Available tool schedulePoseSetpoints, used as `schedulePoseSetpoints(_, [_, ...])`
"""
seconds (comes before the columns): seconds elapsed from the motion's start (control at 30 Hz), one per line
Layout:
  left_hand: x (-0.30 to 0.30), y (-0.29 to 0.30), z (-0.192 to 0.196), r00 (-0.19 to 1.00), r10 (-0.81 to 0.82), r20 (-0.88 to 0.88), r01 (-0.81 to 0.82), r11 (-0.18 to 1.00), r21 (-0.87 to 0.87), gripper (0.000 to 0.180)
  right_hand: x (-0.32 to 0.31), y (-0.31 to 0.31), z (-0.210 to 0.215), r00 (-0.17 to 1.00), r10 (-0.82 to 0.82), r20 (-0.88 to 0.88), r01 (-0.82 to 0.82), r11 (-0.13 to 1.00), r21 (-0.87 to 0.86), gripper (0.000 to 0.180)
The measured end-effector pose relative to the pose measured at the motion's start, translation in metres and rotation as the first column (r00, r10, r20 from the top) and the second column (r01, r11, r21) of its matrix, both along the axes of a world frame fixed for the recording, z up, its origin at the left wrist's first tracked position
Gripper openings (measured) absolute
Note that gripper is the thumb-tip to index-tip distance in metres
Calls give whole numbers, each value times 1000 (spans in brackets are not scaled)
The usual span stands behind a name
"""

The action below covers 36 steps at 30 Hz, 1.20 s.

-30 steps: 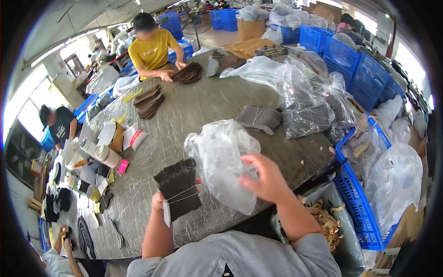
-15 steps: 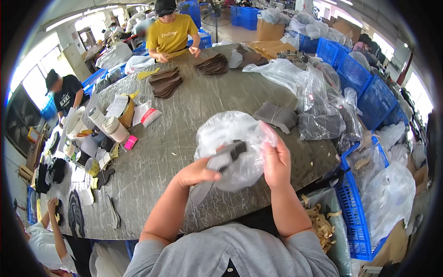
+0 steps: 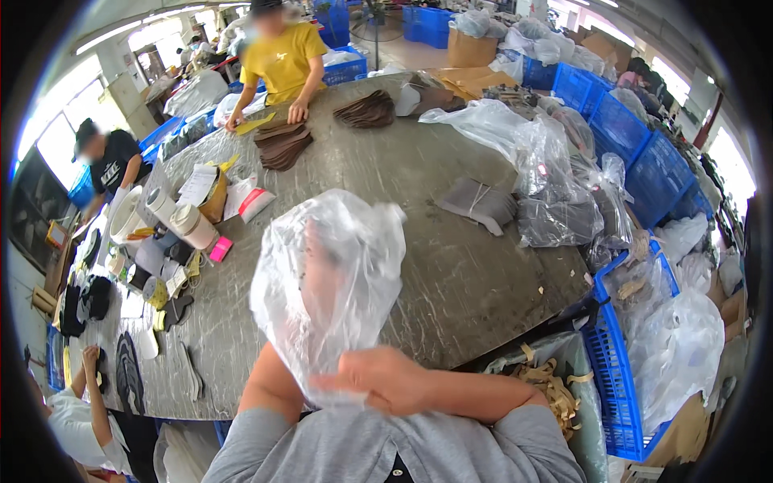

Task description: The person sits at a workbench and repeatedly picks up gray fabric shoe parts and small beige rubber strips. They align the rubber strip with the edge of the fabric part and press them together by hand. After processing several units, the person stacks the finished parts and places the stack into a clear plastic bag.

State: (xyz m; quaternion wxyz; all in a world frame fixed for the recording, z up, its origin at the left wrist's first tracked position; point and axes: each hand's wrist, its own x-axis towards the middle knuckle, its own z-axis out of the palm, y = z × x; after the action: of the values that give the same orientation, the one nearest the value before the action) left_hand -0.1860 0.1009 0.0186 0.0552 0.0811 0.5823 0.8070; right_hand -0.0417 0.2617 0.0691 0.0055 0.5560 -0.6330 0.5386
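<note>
Hands are working a clear plastic bag point(image 3: 334, 282) held upright over the near desk point(image 3: 451, 282) edge: right hand point(image 3: 386, 380) is pinching its neck closed, left hand point(image 3: 322, 278) is reaching inside, grip unclear. Gathering the neck evenly should be keeping it closed.

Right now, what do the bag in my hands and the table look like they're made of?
Bag: thin clear plastic film, glossy; it crinkles and shows the left hand inside. Table: probably polished stone or a stone-look laminate; grey, veined, faintly shiny.
</note>
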Motion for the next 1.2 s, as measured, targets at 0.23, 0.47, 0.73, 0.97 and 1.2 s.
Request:
schedulePoseSetpoints(0.23, [6, 10, 3, 984, -84, -158, 30, 948, -317, 39, -70, 56, 11, 937, 161, 308, -229, 953, 198, 40])
schedulePoseSetpoints(0.47, [54, -44, 40, 863, -342, -371, -58, 663, -747, 29, -284, 202, -83, 128, -863, -489, 906, -99, 412, 105])
schedulePoseSetpoints(0.73, [23, -60, 83, 736, 412, -537, -664, 597, -451, 34, -302, 180, -78, 488, -697, -526, 489, -281, 826, 117])
schedulePoseSetpoints(0.97, [-82, 34, 122, 767, 128, -628, -624, 376, -685, 57, -221, 183, -54, 549, -747, -376, 502, -66, 863, 113])
schedulePoseSetpoints(1.2, [-122, 76, 50, 922, -387, 14, -55, -168, -984, 28, -109, 275, -43, 495, -568, 658, 630, 756, 179, 93])
